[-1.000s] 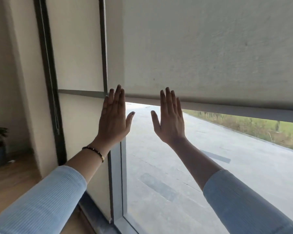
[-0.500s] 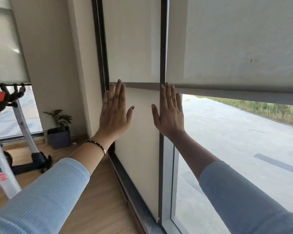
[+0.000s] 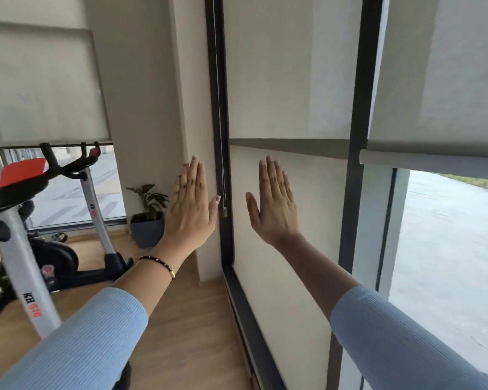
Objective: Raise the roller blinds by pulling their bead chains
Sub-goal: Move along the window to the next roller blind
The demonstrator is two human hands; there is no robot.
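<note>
Head view shows left hand (image 3: 190,209) and right hand (image 3: 273,205) both flat, spread and empty, flanking the bead chain (image 3: 221,153), which hangs along the dark frame (image 3: 216,80), probably ready for grasping.

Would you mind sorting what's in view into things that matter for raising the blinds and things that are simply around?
For the job: bead chain, middle blind, right blind, left hand, right hand.

Just around: exercise bike, potted plant.

Two hands (image 3: 190,209) (image 3: 275,205), three roller blinds (image 3: 44,85) (image 3: 288,80) (image 3: 440,80), one bead chain (image 3: 221,153), one exercise bike (image 3: 37,220), one potted plant (image 3: 148,218).
</note>
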